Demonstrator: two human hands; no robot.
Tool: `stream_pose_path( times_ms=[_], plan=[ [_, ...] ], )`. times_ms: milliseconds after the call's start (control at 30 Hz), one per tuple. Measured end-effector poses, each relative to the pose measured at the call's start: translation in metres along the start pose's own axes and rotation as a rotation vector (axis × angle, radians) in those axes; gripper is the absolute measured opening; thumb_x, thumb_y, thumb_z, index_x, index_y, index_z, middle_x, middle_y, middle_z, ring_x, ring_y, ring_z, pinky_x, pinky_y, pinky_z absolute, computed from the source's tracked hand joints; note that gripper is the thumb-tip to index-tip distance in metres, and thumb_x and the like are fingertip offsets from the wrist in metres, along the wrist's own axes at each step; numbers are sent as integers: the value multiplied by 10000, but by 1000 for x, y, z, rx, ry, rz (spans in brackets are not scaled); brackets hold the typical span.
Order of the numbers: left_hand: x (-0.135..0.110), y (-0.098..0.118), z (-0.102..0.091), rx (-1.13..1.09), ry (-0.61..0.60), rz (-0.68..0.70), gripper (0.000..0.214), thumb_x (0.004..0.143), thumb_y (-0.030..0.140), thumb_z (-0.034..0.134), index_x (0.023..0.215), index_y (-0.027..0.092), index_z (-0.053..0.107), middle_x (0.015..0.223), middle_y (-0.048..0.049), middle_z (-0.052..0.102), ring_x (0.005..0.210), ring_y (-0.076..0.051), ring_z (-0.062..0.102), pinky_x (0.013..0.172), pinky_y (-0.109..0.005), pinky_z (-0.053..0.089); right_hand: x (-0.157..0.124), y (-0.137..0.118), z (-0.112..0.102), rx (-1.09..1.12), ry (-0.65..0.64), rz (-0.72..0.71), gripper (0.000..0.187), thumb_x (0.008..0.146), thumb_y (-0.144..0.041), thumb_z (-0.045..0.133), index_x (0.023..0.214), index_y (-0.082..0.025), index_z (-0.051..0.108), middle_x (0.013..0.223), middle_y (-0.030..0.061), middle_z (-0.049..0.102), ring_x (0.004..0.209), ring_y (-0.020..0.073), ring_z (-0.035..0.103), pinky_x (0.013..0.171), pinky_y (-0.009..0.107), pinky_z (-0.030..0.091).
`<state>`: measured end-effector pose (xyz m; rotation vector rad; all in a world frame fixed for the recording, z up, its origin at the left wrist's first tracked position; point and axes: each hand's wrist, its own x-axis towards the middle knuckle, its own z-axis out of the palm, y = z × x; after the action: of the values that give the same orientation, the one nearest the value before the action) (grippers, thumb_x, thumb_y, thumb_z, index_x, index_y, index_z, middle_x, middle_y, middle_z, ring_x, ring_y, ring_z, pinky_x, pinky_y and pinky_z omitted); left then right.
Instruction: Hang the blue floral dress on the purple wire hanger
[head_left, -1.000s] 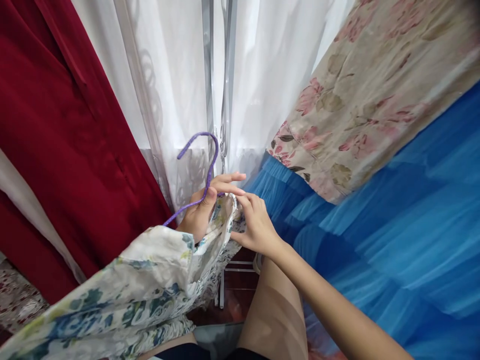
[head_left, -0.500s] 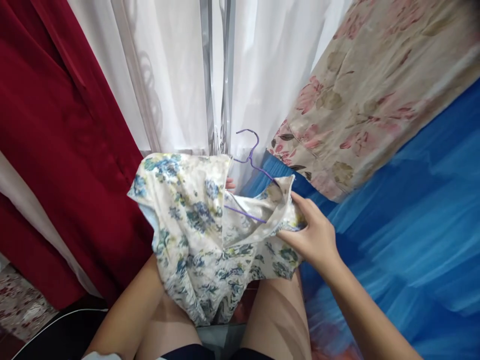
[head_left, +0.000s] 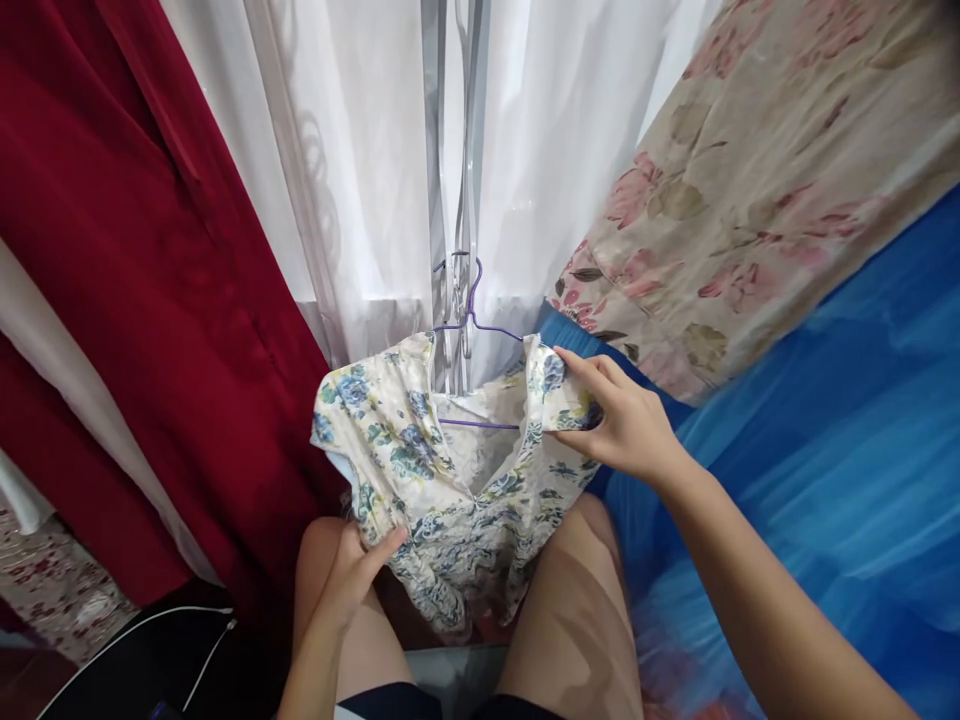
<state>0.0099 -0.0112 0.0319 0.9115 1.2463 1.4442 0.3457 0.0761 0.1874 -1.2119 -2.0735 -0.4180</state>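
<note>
A white floral dress (head_left: 409, 425) with blue and green flowers hangs on a purple hanger (head_left: 480, 425) in front of my knees. The hanger's hook stands up above the neckline, near white ribbons, and both shoulders of the garment rest over its arms. My right hand (head_left: 619, 410) pinches the shoulder on the right side, thumb below and fingers above. Lower down on the left, my left hand (head_left: 367, 570) grips the side of the dress below the armhole, its thumb on the front of the fabric. The other left fingers are hidden behind the cloth.
White curtains (head_left: 360, 180) with white ribbons (head_left: 450, 200) hang straight ahead. Dark red cloth (head_left: 172, 300) is on the left. Beige floral fabric (head_left: 750, 220) and blue tulle (head_left: 810, 480) fill the right. A black item with white piping (head_left: 150, 660) lies at lower left.
My left hand has come out from inside the dress and now grips its left side. Both shoulders now sit over the hanger, which has shifted left and straightened. My right hand stays at the right shoulder.
</note>
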Motion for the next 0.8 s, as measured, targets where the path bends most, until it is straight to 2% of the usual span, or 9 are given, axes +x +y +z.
stream_pose_path(
  times_ms=[67,133,233,333,400,500,567,633,800],
  plan=[
    [-2,-10,4,-2,-11,-2,543,633,433,860,1041,100,731,1126,-172,735,1183,-387,631,1099,-524,435,-11,4,11,100,69,-9,888,754,-422,752,1540,-265,372,1246,109,587,1066,302,620,804,375,526],
    [-1,-19,8,-59,69,7,515,668,443,831,1052,115,733,1158,-159,728,1220,-369,613,1094,-489,448,-23,5,26,203,177,26,798,793,-409,735,1514,-263,425,1290,118,565,1153,306,585,930,424,505],
    [-1,-29,10,-91,190,18,476,716,425,799,1093,145,726,1211,-141,712,1250,-354,595,1093,-462,449,-48,-4,55,286,394,182,649,840,-394,701,1445,-245,521,1273,123,570,1169,299,575,997,476,471],
    [-4,-34,9,-57,194,38,433,759,409,774,1113,165,720,1217,-122,712,1286,-347,566,1118,-456,421,-87,-37,84,271,569,453,534,905,-353,629,1420,-247,538,1326,131,554,1262,321,508,1078,556,374],
    [-5,-37,9,-42,180,51,423,786,418,752,1133,180,714,1230,-109,708,1299,-335,557,1128,-447,412,-118,-71,104,334,588,606,510,913,-352,616,1400,-229,535,1408,154,487,1343,346,426,1118,585,307],
    [-7,-46,12,-66,162,34,466,788,442,751,1180,196,697,1304,-103,670,1318,-323,541,1134,-434,408,-157,-124,129,662,336,781,315,939,-392,569,1206,-229,597,1208,130,597,1178,322,549,1045,527,408],
    [-10,-54,15,-100,140,9,532,765,461,770,1217,194,680,1355,-104,635,1349,-320,510,1141,-424,401,-167,-149,140,946,33,782,280,950,-431,550,1143,-232,581,1072,95,638,1040,287,612,939,448,487],
    [-15,-61,19,-144,109,-11,596,745,491,781,1248,195,662,1376,-103,620,1368,-311,489,1145,-403,399,-165,-160,142,1141,-152,752,275,967,-470,515,1109,-238,560,986,62,639,934,250,630,848,381,513],
    [-26,-74,31,-207,39,-115,652,686,549,806,1229,216,669,1329,-96,654,1323,-305,539,1110,-386,442,-132,-147,127,1261,-174,701,352,997,-530,424,848,-232,535,764,9,577,716,191,561,721,317,463]
  ],
)
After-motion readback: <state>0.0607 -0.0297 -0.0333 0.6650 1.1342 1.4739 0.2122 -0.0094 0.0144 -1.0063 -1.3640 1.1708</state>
